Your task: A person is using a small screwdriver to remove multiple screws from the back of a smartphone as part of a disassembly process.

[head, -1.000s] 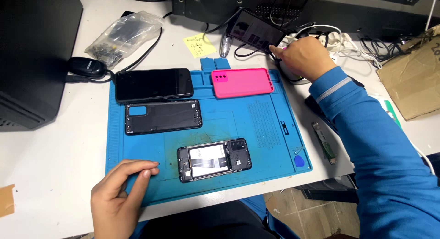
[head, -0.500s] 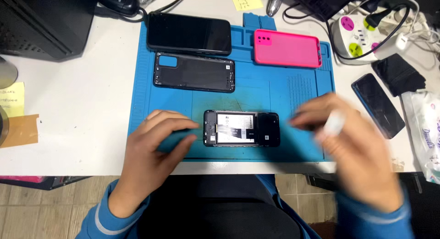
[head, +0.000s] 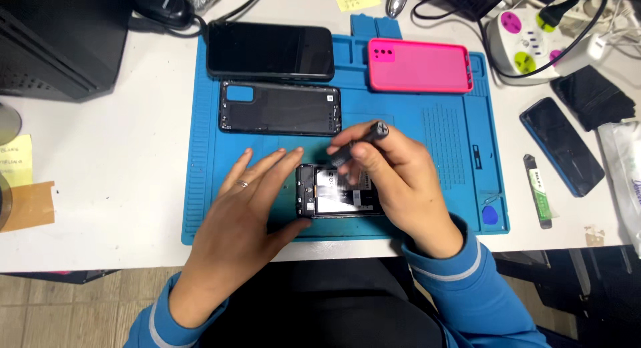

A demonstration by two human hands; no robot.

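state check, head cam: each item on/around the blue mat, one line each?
opened phone: back off, insides exposed, flat on blue mat
left hand: steadying the phone's left end
right hand: gripping dark screwdriver, tip down over phone
black back cover: detached, inner side up
black phone: screen dark
pink case: off, back up
blue-edged phone: off mat, screen dark
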